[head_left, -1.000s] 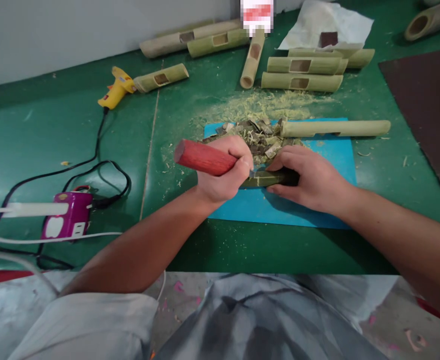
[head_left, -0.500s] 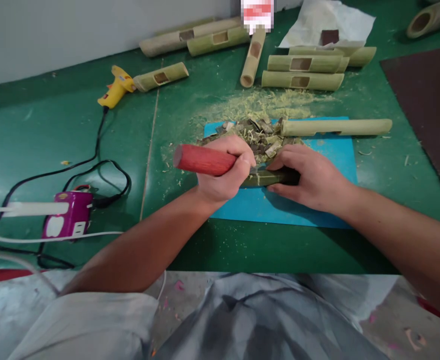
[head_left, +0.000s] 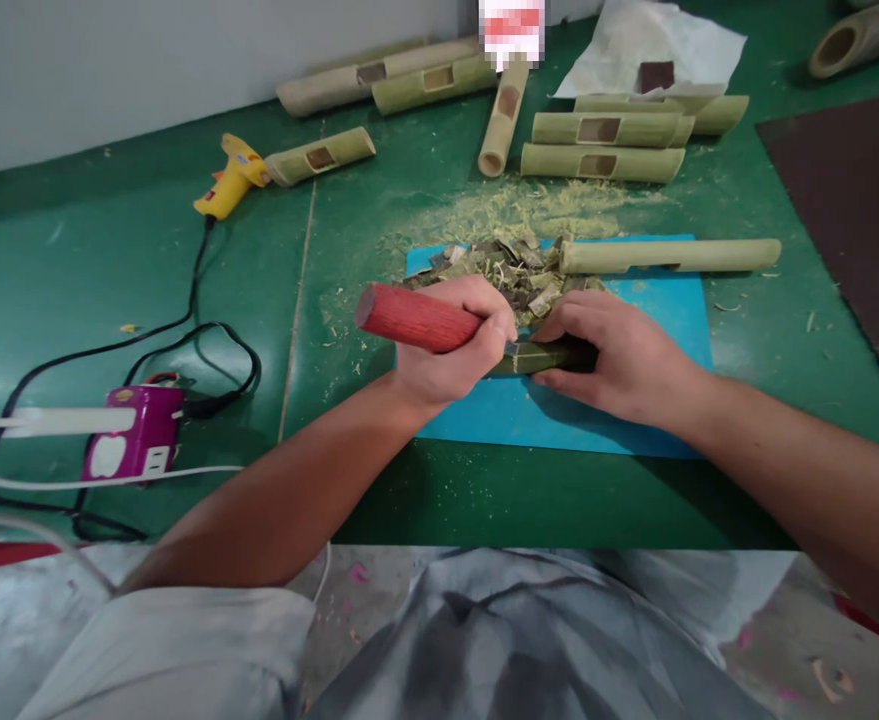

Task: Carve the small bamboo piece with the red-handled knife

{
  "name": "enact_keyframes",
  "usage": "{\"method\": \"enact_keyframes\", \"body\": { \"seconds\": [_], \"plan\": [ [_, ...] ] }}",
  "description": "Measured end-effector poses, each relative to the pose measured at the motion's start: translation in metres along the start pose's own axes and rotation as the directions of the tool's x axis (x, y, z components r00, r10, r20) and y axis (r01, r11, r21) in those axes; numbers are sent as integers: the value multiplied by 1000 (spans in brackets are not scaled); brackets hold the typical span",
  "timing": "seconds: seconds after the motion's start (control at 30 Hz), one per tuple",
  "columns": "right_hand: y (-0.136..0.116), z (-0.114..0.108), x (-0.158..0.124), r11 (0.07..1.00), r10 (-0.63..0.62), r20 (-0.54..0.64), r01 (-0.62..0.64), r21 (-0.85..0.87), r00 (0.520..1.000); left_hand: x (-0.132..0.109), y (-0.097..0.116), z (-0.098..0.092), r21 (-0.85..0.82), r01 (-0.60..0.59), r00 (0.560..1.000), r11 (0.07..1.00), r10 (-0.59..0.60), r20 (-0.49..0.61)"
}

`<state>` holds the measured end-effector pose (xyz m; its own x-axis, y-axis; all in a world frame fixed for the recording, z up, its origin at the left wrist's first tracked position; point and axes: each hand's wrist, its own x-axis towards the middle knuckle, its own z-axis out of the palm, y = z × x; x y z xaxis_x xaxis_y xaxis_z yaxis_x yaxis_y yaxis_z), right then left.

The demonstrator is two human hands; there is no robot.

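My left hand is closed around the thick red handle of a chisel. Only a sliver of its metal blade shows past my fingers, touching the bamboo piece. A dark green bamboo piece lies on the blue mat, its right end gripped between the thumb and fingers of my right hand. Just behind both hands is a heap of bamboo chips and shavings. A pale bamboo tube rests across the mat's far edge.
Several bamboo tubes with cut windows lie at the back. A yellow glue gun touches another tube. Purple power adapter and cables occupy the left. On the right lies a dark brown sheet; white paper is behind.
My left hand and the chisel have shifted slightly right, and the handle tilts a little more. My right hand and the bamboo piece stay nearly still.
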<state>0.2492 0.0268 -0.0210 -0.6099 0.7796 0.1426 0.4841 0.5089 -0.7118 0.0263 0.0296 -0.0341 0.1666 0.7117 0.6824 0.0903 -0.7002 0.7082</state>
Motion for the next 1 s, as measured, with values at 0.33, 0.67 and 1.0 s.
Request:
{"method": "enact_keyframes", "body": {
  "seconds": [0.33,0.67,1.0],
  "plan": [
    [1,0,0,1000,3,-3,-3,16,1000,0,-3,0,46,-12,1000,999,12,0],
    [1,0,0,1000,-6,-4,6,3,1000,-1,-4,2,26,-10,999,1000,11,-34],
    [1,0,0,1000,-12,-5,12,12,1000,-2,1,-3,64,11,998,998,-14,59]
  ]
}}
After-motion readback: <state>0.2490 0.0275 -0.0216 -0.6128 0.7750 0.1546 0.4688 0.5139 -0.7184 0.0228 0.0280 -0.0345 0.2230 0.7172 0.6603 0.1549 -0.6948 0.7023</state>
